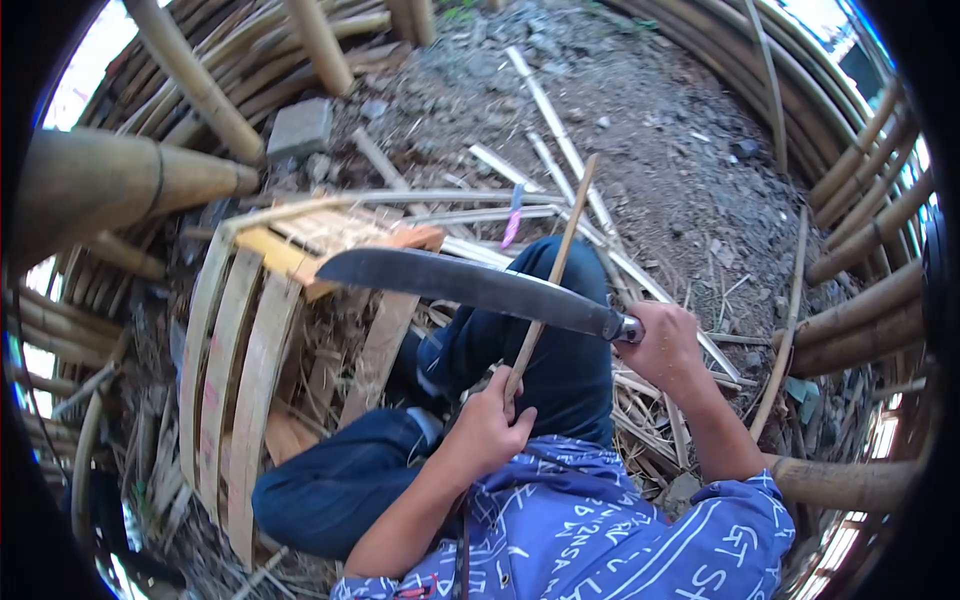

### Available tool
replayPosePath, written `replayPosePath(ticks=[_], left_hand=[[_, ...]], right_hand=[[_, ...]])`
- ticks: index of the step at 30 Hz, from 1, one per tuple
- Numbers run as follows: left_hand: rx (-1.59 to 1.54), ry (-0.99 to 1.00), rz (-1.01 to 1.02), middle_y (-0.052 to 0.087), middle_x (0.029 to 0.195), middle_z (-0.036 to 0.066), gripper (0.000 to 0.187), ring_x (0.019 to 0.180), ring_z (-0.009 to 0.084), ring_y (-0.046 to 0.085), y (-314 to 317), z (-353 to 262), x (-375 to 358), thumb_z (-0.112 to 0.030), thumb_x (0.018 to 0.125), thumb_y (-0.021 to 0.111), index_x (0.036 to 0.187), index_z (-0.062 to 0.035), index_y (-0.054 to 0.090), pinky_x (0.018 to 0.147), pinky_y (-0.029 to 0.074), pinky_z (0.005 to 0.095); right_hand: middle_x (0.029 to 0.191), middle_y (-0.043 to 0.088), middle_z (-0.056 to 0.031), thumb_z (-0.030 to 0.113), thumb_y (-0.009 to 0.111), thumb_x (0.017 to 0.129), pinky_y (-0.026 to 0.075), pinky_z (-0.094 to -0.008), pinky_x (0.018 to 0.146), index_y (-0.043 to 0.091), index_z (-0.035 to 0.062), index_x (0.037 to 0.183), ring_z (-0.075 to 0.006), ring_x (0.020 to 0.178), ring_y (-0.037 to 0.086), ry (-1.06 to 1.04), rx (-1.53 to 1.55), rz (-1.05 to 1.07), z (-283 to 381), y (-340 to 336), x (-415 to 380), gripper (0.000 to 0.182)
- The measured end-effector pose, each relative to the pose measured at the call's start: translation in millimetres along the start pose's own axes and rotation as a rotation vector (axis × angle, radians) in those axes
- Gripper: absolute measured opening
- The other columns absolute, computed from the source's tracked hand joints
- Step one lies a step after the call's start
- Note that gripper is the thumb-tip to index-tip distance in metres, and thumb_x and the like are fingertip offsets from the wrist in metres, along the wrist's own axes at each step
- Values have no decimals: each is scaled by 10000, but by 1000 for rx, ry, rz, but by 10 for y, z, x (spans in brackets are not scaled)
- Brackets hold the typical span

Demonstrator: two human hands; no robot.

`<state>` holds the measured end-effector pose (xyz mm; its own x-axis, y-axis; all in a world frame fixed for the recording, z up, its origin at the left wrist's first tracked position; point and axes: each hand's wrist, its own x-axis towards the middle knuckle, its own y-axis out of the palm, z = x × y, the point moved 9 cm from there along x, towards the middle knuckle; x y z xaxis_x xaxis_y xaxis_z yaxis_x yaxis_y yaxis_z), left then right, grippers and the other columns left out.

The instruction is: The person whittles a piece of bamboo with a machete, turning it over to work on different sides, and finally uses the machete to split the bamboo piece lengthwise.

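My right hand (664, 345) is closed round the handle of a large machete (470, 287), whose broad dark blade points left across my knee. In my left hand (488, 424) is the lower end of a thin bamboo strip (567, 243), gripped with fingers wrapped round it. The strip slants up and away to the right, and the blade crosses over it at about its middle. Left of my legs stands a wooden slatted crate (262, 350), its upper side littered with pale shavings.
Split bamboo strips (560, 135) lie scattered on the rubble ground ahead. A grey block (300, 128) sits at the far left. Thick bamboo poles (130, 178) jut in at the left, and stacked poles (850, 325) line the right. Shavings and offcuts cover the ground around my legs.
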<state>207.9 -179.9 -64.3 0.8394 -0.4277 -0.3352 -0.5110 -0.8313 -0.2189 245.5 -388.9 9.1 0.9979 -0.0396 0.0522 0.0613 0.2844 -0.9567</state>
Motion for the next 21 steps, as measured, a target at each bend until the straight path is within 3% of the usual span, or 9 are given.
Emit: replayPosePath(ticks=[3,6,7,12,15,17,18,20,21], left_hand=[[34,49,10,323,552,-9,249,510,66,293,67,-230,97,-79,788,655,890,-50,430,478,287,250],[82,83,-13,318,521,-13,257,483,71,286,95,-401,136,-98,788,667,883,-44,434,466,289,258],[104,88,-27,337,516,-3,262,475,76,297,97,-428,140,-111,790,671,884,-42,437,462,294,266],[167,66,-85,388,508,24,276,456,79,315,62,-395,63,-152,796,678,886,-35,444,447,299,282],[180,79,-119,402,491,61,278,414,144,379,33,-369,-8,-161,799,671,884,-22,446,448,334,314],[257,150,-169,455,498,129,246,447,313,514,3,-367,-23,-126,806,637,888,-5,439,484,402,391],[252,148,-173,455,498,129,246,447,313,514,-25,-368,-37,-126,806,637,888,-5,439,484,402,391],[254,91,-104,566,656,311,242,691,501,571,-37,-354,-77,-105,830,565,969,20,409,609,462,540],[247,87,-110,566,656,311,242,691,501,571,-63,-363,-95,-105,830,565,969,20,409,609,462,540]], right_hand=[[653,628,-165,281,717,642,495,-429,616,667,48,712,-352,653,629,38,67,-16,-170,-84,-13,247],[602,604,-177,281,714,654,494,-412,588,663,32,661,-361,616,619,94,232,-40,-187,-173,11,254],[578,581,-181,201,698,636,475,-379,538,651,13,676,-347,566,606,45,239,-84,-199,-191,38,198],[584,584,-183,208,708,636,478,-381,545,637,3,653,-357,584,606,53,250,-64,-164,-227,126,218],[619,607,-202,248,684,655,508,-409,601,658,8,671,-372,629,626,-2,236,3,-23,-222,172,242],[626,610,-200,253,682,647,512,-412,610,656,14,671,-373,635,628,-33,167,-7,28,-181,205,241],[634,614,-197,258,679,639,516,-416,620,654,20,671,-374,640,631,-60,98,-30,56,-184,235,241],[633,620,-187,261,663,640,526,-418,636,649,27,660,-356,636,645,-41,45,-3,24,-157,340,235],[632,624,-186,255,654,647,529,-416,638,651,25,662,-345,631,651,-31,6,-3,-21,-167,411,231]])
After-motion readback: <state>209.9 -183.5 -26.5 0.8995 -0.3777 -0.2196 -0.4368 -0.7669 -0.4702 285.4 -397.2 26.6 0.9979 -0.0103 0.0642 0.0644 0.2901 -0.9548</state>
